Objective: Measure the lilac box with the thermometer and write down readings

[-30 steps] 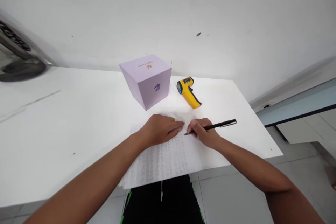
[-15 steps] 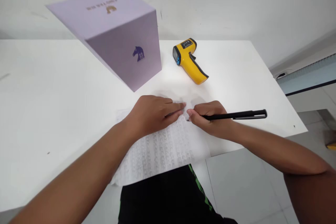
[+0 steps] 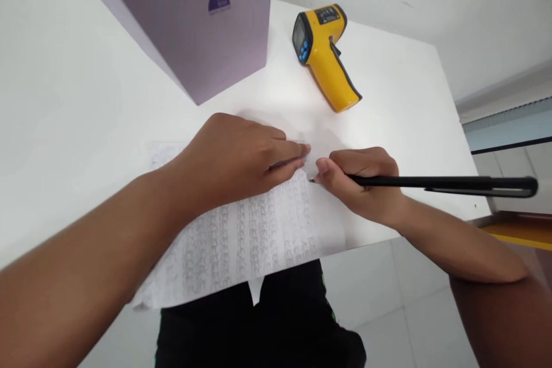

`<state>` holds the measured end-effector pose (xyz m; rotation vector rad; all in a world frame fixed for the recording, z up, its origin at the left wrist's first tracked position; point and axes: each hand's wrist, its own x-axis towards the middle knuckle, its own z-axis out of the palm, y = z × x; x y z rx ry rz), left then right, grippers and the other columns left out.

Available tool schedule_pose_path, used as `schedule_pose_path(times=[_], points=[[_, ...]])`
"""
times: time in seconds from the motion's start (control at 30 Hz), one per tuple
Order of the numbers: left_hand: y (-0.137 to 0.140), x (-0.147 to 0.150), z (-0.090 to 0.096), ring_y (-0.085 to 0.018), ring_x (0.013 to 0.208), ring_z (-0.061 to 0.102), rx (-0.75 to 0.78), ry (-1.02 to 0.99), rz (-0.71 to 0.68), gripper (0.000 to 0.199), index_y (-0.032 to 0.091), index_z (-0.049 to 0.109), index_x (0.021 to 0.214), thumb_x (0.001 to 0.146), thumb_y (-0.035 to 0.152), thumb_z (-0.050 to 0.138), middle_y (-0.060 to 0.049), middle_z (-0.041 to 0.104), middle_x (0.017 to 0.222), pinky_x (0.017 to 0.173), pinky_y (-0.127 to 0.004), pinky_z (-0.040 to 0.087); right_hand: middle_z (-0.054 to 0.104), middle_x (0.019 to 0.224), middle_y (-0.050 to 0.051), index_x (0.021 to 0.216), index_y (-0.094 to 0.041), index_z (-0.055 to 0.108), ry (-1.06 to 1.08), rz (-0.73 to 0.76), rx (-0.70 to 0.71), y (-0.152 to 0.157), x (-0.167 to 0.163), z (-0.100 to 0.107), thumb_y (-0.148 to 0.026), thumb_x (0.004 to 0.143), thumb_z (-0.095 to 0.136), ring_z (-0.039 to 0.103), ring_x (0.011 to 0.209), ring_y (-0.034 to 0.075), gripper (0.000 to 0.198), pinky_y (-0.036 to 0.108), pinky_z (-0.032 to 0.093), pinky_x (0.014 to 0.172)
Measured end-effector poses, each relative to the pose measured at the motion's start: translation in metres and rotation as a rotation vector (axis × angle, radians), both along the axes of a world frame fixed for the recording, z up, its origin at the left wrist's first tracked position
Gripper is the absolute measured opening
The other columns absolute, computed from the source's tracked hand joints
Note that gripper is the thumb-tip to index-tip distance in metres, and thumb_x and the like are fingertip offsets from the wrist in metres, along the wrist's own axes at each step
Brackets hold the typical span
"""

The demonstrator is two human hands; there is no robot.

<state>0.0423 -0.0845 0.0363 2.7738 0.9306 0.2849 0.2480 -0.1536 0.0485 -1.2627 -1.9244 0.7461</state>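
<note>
1. One white table (image 3: pixel 401 86) fills the middle of the frame and carries everything in front of you.
2. At upper left, a tall purple box (image 3: pixel 185 17) stands upright, cut off by the top edge, beyond your left hand (image 3: pixel 245 155) and apart from it.
3. Your written paper (image 3: pixel 254 236) lies at lower centre, reaching the table's near edge, probably so you can work over it comfortably. Its lower edge slants up towards the right.
4. Your left hand lies palm down across the paper's upper part, fingers nearly straight and close together, gripping nothing visible; it likely keeps the paper from sliding.
5. Your right hand (image 3: pixel 371 198), right of centre, has its thumb and fingers pinched around a black pen (image 3: pixel 448 182), low near the writing end, presumably for control.
6. At upper right of centre, a yellow gun-shaped device (image 3: pixel 326 57) lies on its side, handle towards lower right, clear of both hands.
7. Your pen's long axis runs almost level across the frame: tip leftward at the paper, clip end far right. Whether the tip touches, you cannot tell.
</note>
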Motion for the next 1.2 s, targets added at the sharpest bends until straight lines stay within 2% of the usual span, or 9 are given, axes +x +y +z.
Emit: schedule_pose_path(times=[0.1, 0.2, 0.3, 0.5, 0.67, 0.93, 1.07, 1.2], points=[[-0.0005, 0.0005, -0.0013, -0.015, 0.063, 0.057, 0.025, -0.025, -0.004, 0.041, 0.034, 0.076, 0.114, 0.101, 0.045, 0.039, 0.000, 0.063, 0.066, 0.056, -0.028, 0.027, 0.035, 0.051, -0.005, 0.056, -0.019, 0.050, -0.022, -0.011, 0.005, -0.0009, 0.0001, 0.0003, -0.046, 0.101, 0.055, 0.034, 0.046, 0.007, 0.052, 0.025, 0.028, 0.043], [-0.0006, 0.0006, -0.0016, -0.014, 0.060, 0.056, 0.055, -0.051, -0.010, 0.041, 0.033, 0.077, 0.109, 0.102, 0.044, 0.039, 0.000, 0.064, 0.065, 0.055, -0.027, 0.023, 0.033, 0.051, -0.005, 0.053, -0.019, 0.042, -0.029, 0.001, 0.018, -0.0009, -0.0004, 0.0003, -0.043, 0.102, 0.055, 0.031, 0.046, 0.006, 0.055, 0.025, 0.026, 0.042], [0.0000, 0.0002, -0.0011, -0.015, 0.066, 0.059, 0.017, -0.039, 0.011, 0.038, 0.035, 0.077, 0.110, 0.100, 0.043, 0.041, 0.000, 0.067, 0.069, 0.056, -0.027, 0.025, 0.030, 0.051, -0.006, 0.052, -0.020, 0.035, -0.021, 0.017, 0.038, -0.0002, -0.0007, -0.0005, -0.043, 0.102, 0.055, 0.028, 0.046, 0.006, 0.058, 0.025, 0.024, 0.042], [0.0011, -0.0005, -0.0016, -0.016, 0.073, 0.063, -0.045, -0.020, 0.049, 0.036, 0.036, 0.075, 0.114, 0.098, 0.045, 0.044, 0.001, 0.069, 0.074, 0.061, -0.026, 0.032, 0.029, 0.050, -0.007, 0.051, -0.021, 0.031, -0.006, 0.083, 0.045, 0.0026, 0.0004, -0.0009, -0.043, 0.101, 0.054, 0.027, 0.045, 0.005, 0.059, 0.023, 0.027, 0.041], [0.0008, 0.0001, -0.0011, -0.015, 0.071, 0.062, -0.053, -0.011, 0.052, 0.038, 0.037, 0.075, 0.115, 0.099, 0.046, 0.042, 0.001, 0.067, 0.070, 0.060, -0.026, 0.031, 0.029, 0.050, -0.007, 0.052, -0.021, 0.030, 0.021, 0.106, 0.034, 0.0029, 0.0012, -0.0002, -0.041, 0.102, 0.054, 0.028, 0.044, 0.005, 0.059, 0.022, 0.028, 0.040], [0.0005, 0.0002, 0.0024, -0.013, 0.063, 0.057, -0.038, -0.030, 0.016, 0.036, 0.036, 0.077, 0.114, 0.099, 0.043, 0.045, 0.002, 0.066, 0.064, 0.054, -0.026, 0.021, 0.028, 0.053, -0.007, 0.054, -0.021, 0.028, 0.036, 0.065, 0.057, 0.0018, -0.0004, -0.0033, -0.032, 0.102, 0.054, 0.026, 0.046, 0.005, 0.055, 0.022, 0.023, 0.040], [0.0014, 0.0003, -0.0003, -0.013, 0.064, 0.058, -0.054, -0.040, 0.008, 0.036, 0.033, 0.076, 0.115, 0.099, 0.042, 0.045, 0.001, 0.066, 0.065, 0.055, -0.026, 0.025, 0.024, 0.053, -0.007, 0.055, -0.022, 0.025, 0.035, 0.040, 0.055, 0.0012, -0.0009, -0.0033, -0.029, 0.102, 0.053, 0.023, 0.047, 0.005, 0.055, 0.023, 0.021, 0.040], [0.0018, 0.0001, -0.0025, -0.013, 0.066, 0.060, -0.044, -0.049, 0.011, 0.036, 0.034, 0.076, 0.114, 0.099, 0.042, 0.045, 0.002, 0.067, 0.067, 0.057, -0.025, 0.025, 0.026, 0.053, -0.007, 0.055, -0.021, 0.025, 0.027, 0.075, 0.047, 0.0013, 0.0008, -0.0017, -0.026, 0.101, 0.053, 0.024, 0.046, 0.005, 0.054, 0.022, 0.022, 0.040]])
